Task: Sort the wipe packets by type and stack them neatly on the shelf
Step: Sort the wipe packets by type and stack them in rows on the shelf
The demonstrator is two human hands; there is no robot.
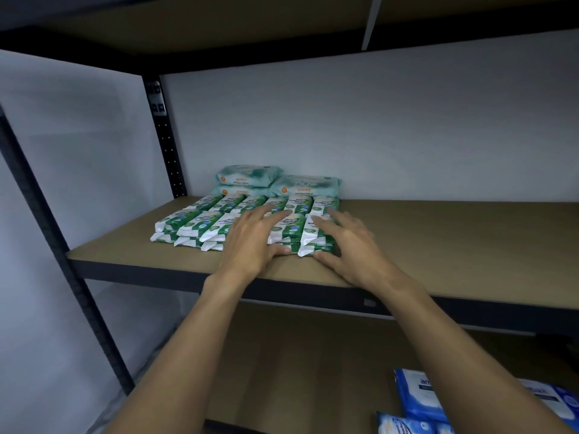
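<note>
1. In the lower right of the frame, glossy blue plastic wipe packets (418,397) are lying loosely overlapped on the lower board. They are apparently not yet sorted.
2. At mid-frame the left hand (250,242) and right hand (347,249) are resting palm-down with the fingers straight and spread wide, gripping nothing. The thumbs are pressing the stack's front edge, probably to square it up.
3. Beneath the hands, small green-and-white foil wipe packets (200,223) are sitting in two rows, layered, grouped as one type.
4. Just behind and touching them, larger pale teal soft packets (250,180) are sitting as a separate group against the wall, with the left pile standing two high.
5. The matte brown fibreboard shelf (454,239) is carrying both groups near its left end. A black perforated metal upright (164,136) is rising at the upper left, and a plain white wall (376,120) is closing off the back.
</note>
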